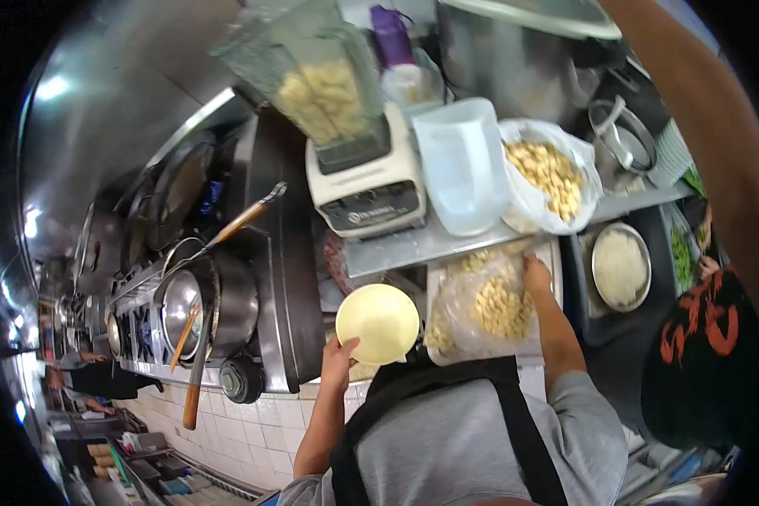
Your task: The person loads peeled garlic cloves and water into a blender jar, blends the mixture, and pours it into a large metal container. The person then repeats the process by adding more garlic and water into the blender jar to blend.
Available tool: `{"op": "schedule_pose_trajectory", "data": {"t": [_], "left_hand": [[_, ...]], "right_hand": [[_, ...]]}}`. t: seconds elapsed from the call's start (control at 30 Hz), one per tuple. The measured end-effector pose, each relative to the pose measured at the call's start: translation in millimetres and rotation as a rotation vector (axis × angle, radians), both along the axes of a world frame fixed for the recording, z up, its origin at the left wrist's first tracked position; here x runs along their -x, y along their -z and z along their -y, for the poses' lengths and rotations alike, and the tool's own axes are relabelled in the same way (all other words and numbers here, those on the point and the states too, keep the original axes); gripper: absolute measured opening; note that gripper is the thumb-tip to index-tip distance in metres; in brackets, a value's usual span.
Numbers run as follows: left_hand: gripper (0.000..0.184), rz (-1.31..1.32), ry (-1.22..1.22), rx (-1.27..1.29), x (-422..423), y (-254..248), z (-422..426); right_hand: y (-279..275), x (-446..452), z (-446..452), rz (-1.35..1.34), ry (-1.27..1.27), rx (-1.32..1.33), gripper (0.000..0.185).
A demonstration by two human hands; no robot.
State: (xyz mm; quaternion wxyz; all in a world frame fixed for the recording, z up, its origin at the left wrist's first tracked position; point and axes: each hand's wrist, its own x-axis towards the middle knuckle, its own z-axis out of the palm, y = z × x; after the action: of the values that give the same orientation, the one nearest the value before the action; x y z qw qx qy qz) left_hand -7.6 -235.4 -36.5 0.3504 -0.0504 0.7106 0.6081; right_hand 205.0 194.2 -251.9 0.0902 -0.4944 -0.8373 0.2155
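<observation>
My left hand (pixel 338 364) grips the rim of a pale yellow plastic bowl (pixel 378 324), tilted so its bare inside shows. At the far right part of a white tray (pixel 438 278), my right hand (pixel 538 277) has its fingers curled at the edge of a clear plastic bag (pixel 457 308); the fingertips are partly hidden. Pale chunks (pixel 502 306), resembling peeled garlic cloves, lie in and around the bag. Beyond the bowl stands a blender (pixel 367 190) whose jar (pixel 320 84) holds similar pale pieces. Beside it is a translucent pitcher (pixel 462 164).
A white bag of yellowish cloves (pixel 548 177) sits on the metal shelf (pixel 388 255). To the left are a stove with a pot (pixel 232 304) and protruding wooden handles. At right are a bowl of white food (pixel 621 266) and another person in black (pixel 704 363), close by.
</observation>
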Motion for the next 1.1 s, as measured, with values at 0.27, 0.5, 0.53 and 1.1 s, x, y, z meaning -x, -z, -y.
{"op": "schedule_pose_trajectory", "data": {"t": [0.27, 0.5, 0.53, 1.1], "left_hand": [[0.03, 0.029, -0.068, -0.115, 1, 13, 17], [0.033, 0.036, -0.04, -0.116, 19, 22, 27], [0.034, 0.034, -0.033, -0.115, 22, 22, 27], [0.034, 0.0, -0.026, -0.196, 42, 40, 37]], "right_hand": [[15, -22, 14, 0.136, -0.262, -0.108, 0.018], [23, -19, 35, 0.185, -0.238, -0.329, 0.015], [23, -21, 37, 0.186, -0.245, -0.4, 0.015], [-432, 116, 117, -0.991, -0.51, -0.991, 0.029]]}}
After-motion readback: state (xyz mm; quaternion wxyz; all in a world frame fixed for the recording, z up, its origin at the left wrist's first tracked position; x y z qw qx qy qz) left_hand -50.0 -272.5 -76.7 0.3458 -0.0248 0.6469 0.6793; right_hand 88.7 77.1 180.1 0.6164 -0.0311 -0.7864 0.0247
